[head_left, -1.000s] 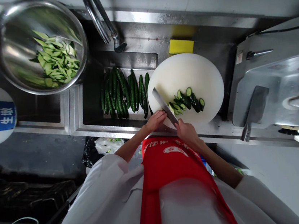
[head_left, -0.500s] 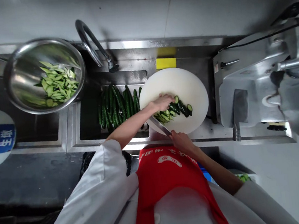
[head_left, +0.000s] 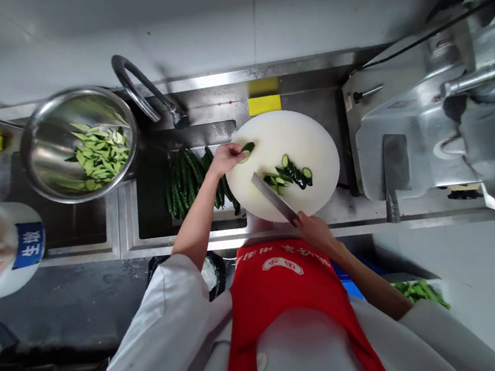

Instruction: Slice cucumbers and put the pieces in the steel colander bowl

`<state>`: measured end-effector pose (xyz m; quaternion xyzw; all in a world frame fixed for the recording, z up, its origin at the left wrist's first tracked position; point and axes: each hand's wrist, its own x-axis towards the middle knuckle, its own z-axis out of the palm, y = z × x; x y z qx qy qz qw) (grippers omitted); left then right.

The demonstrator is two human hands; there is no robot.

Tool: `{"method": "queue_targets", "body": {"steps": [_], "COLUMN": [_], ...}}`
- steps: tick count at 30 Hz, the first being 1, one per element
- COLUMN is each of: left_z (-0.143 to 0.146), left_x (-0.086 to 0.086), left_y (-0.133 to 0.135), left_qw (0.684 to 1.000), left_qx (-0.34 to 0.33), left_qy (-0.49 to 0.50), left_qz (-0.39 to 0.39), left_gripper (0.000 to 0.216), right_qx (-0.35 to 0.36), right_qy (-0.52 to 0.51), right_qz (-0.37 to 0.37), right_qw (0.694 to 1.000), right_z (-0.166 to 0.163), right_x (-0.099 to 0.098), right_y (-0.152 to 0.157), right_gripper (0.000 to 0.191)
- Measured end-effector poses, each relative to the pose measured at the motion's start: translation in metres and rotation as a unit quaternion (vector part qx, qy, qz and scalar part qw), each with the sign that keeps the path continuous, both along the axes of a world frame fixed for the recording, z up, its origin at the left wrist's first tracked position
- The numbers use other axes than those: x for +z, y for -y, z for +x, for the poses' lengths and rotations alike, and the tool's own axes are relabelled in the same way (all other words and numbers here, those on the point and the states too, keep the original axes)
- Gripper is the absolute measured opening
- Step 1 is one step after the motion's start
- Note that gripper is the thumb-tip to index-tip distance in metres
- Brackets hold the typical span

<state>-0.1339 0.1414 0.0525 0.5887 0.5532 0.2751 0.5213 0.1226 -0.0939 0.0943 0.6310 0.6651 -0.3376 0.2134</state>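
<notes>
At ten o'clock on the board (head_left: 311, 135), our left hand (head_left: 226, 159), barely open, pinched a cucumber piece (head_left: 247, 149), presumably because it was small, while at five o'clock our right hand (head_left: 314, 231) wrapped tightly round the knife (head_left: 275, 198), likely for control.

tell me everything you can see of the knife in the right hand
The knife has a long, grey, metal-looking blade with a blunt, squared end. The right hand grips it, hiding the handle. The blade slants over the near left part of the white board, its far end pointing forward and to the left. Cut cucumber lies close by on its right; whether the blade touches any of it, or the board, is unclear.
</notes>
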Motion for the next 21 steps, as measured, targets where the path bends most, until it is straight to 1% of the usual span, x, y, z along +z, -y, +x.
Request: {"method": "queue_targets", "body": {"steps": [2, 4, 7, 8, 9, 10, 11, 12, 14, 16, 17, 19, 21], "left_z": [-0.01, -0.005, 0.024, 0.034, 0.043, 0.049, 0.053, 0.053, 0.049, 0.043, 0.041, 0.04, 0.042], "left_x": [-0.002, -0.01, -0.023, -0.027, -0.03, -0.031, -0.032, -0.033, -0.034, -0.036, -0.039, -0.044, -0.05], "left_y": [0.024, 0.061, 0.122, 0.14, 0.154, 0.164, 0.172, 0.176, 0.177, 0.174, 0.171, 0.167, 0.165], "left_qw": [0.998, 0.991, 0.97, 0.962, 0.961, 0.965, 0.973, 0.981, 0.986, 0.979, 0.973, 0.958, 0.95], "left_qx": [0.052, 0.083, 0.107, 0.11, 0.109, 0.109, 0.109, 0.109, 0.093, 0.033, -0.009, -0.076, -0.102], "left_qy": [0.019, 0.015, 0.029, 0.035, 0.028, 0.004, -0.036, -0.081, -0.141, -0.136, -0.121, -0.103, -0.103], "left_qz": [-0.042, -0.099, -0.217, -0.246, -0.254, -0.24, -0.202, -0.142, 0.01, 0.147, 0.196, 0.255, 0.277], "left_gripper": [0.037, 0.04, 0.044, 0.044, 0.044, 0.043, 0.042, 0.039, 0.032, 0.028, 0.028, 0.029, 0.029], "right_qx": [-0.025, -0.038, -0.031, -0.024, -0.017, -0.009, -0.002, 0.004, 0.019, 0.031, 0.035, 0.041, 0.05], "right_qy": [0.012, 0.019, 0.009, 0.002, -0.002, -0.003, 0.0, 0.006, 0.016, 0.028, 0.034, 0.042, 0.043], "right_qz": [0.004, 0.008, 0.011, 0.013, 0.015, 0.018, 0.021, 0.024, 0.022, 0.017, 0.015, 0.012, 0.012], "right_qw": [1.0, 0.999, 0.999, 1.0, 1.0, 1.0, 1.0, 1.0, 0.999, 0.999, 0.999, 0.998, 0.998], "right_z": [0.003, 0.001, -0.009, -0.012, -0.014, -0.016, -0.016, -0.017, -0.017, -0.017, -0.018, -0.019, -0.019], "right_x": [0.001, 0.001, 0.001, 0.001, 0.001, 0.001, 0.0, 0.0, 0.001, 0.002, 0.004, 0.008, 0.014], "right_y": [0.001, 0.002, 0.001, 0.001, 0.0, -0.001, -0.001, -0.003, -0.005, -0.007, -0.008, -0.009, -0.008], "right_gripper": [0.027, 0.029, 0.03, 0.03, 0.029, 0.029, 0.028, 0.028, 0.029, 0.029, 0.03, 0.029, 0.029]}}
